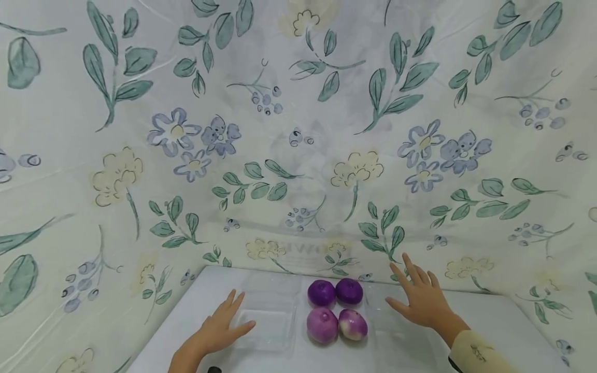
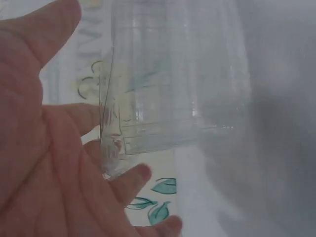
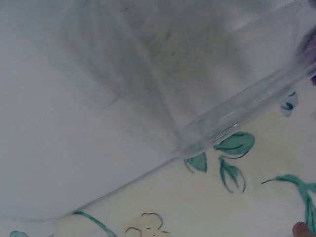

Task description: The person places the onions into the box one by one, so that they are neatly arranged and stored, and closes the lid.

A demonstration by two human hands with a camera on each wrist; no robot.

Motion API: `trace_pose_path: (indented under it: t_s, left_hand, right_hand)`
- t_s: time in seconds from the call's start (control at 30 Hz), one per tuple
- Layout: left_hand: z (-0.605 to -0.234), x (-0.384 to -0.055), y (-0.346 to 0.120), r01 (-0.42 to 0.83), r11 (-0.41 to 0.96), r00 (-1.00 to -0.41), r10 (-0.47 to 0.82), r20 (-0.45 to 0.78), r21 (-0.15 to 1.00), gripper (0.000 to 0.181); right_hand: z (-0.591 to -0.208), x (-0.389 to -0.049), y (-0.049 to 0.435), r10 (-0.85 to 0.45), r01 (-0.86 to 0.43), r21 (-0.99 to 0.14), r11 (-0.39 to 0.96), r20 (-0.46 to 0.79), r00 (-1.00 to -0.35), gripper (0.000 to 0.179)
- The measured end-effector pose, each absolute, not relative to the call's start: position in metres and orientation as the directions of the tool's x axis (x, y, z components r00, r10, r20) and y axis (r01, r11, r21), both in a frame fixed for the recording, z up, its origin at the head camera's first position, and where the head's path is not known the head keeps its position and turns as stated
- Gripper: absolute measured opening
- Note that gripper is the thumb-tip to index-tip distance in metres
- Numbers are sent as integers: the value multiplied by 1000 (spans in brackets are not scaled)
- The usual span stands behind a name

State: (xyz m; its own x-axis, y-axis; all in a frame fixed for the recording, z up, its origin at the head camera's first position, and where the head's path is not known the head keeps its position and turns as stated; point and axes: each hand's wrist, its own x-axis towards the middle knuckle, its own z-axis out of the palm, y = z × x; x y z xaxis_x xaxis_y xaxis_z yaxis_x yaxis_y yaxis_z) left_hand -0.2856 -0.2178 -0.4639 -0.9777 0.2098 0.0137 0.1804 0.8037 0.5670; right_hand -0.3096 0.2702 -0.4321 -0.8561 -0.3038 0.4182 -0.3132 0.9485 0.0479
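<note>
My left hand [image 1: 215,328] hovers at the outer side of a clear plastic box [image 1: 292,326], fingers spread. In the left wrist view, that box's transparent wall [image 2: 173,84] lies close to the fingers; whether they touch it, I cannot tell. My right hand [image 1: 422,299] is spread above the back of a second clear box [image 1: 402,339] and holds nothing. The right wrist view shows this box's edge [image 3: 232,121] and one fingertip [image 3: 301,230]. Between the boxes sit two dark purple round vegetables [image 1: 322,293], a pinkish-purple onion-like one [image 1: 322,325] and a purple-and-white turnip-like one [image 1: 353,325].
The boxes and vegetables stand on a white tabletop [image 1: 494,331]. Directly behind it hangs a floral-patterned sheet [image 1: 298,207], which also runs along both sides. A small black object [image 1: 214,370] shows at the bottom edge, near the left wrist.
</note>
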Motion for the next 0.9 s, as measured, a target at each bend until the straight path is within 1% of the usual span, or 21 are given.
trace_pose_path:
  t_s: [0.17,0.33,0.5,0.73,0.9]
  left_hand:
    - [-472,-278,-216,179,772,-969,247,-28,610,93]
    - [-472,-277,-215,165,760,-970,239,-34,629,98]
    - [-471,-278,-215,152,767,-972,231,-46,623,104]
    - [-471,-285,-211,173,764,-970,241,-25,621,109]
    - [-476,-287,-212,160,750,-974,224,-19,642,112]
  right_hand:
    - [-446,-308,257,-332,-346,48,937,430,-839,81]
    - [-446,-313,243,-367,-391,44,919,454,-812,80]
    - [-445,-317,231,-389,-408,45,912,417,-822,81]
    - [-440,-318,217,-420,-443,50,895,431,-799,79]
    - [-437,-317,204,-440,-469,12,883,368,-819,82]
